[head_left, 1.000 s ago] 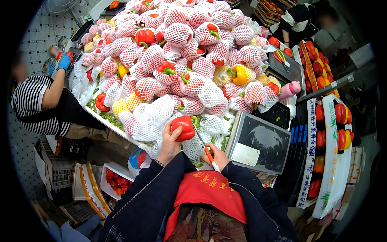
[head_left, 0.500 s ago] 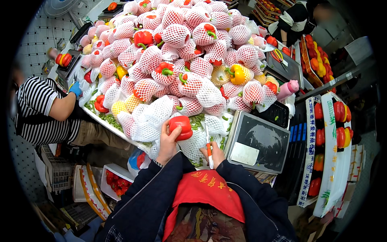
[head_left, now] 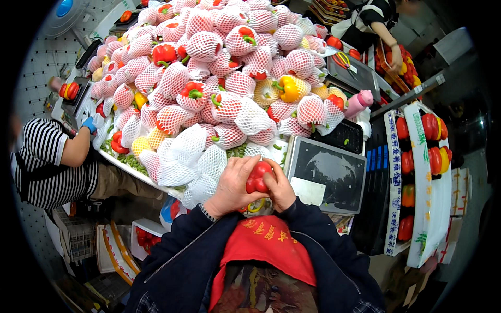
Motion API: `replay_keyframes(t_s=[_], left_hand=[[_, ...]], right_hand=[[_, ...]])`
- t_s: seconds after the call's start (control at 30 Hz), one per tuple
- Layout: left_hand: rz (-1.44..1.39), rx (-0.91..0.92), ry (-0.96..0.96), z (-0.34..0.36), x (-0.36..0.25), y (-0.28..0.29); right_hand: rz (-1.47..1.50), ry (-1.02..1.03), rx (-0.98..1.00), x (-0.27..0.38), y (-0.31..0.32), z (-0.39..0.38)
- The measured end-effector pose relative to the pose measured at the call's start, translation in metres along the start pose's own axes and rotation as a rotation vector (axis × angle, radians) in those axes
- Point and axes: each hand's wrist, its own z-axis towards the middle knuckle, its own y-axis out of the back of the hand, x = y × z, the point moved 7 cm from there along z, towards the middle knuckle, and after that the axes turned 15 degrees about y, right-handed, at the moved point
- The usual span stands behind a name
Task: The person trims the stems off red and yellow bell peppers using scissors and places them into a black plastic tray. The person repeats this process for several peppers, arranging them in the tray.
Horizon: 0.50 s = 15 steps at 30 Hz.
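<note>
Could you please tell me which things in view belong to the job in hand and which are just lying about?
Belonging to the job, it seems:
red pepper, held between the left hand and right hand
white foam nets, near the left hand
mostly net-wrapped peppers, heaped ahead

Apparently just lying about:
pink bottle, right of the heap
fan, top left

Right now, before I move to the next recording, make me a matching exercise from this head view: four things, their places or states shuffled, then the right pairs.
Things
1. Glossy, lobed red bell pepper
2. Pink plastic bottle
3. Rectangular dark-topped scale
4. Yellow bell pepper with green stem

Places or states
A. On the far side of the black plastic tray
B. On the pile of net-wrapped peppers
C. Between the left hand and right hand
D. Bearing a pale rectangular patch

Pairs: 1-C; 2-A; 3-D; 4-B
</note>
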Motion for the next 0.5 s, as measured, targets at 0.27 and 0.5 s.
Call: replay_keyframes(t_s=[0.27,0.5], left_hand=[[-0.355,0.272,0.189,0.001,0.018,-0.044],[-0.072,0.246,-0.026,0.027,-0.013,-0.071]], right_hand=[[0.281,-0.031,-0.122,0.025,0.021,-0.009],[-0.917,0.416,0.079,0.091,0.037,-0.011]])
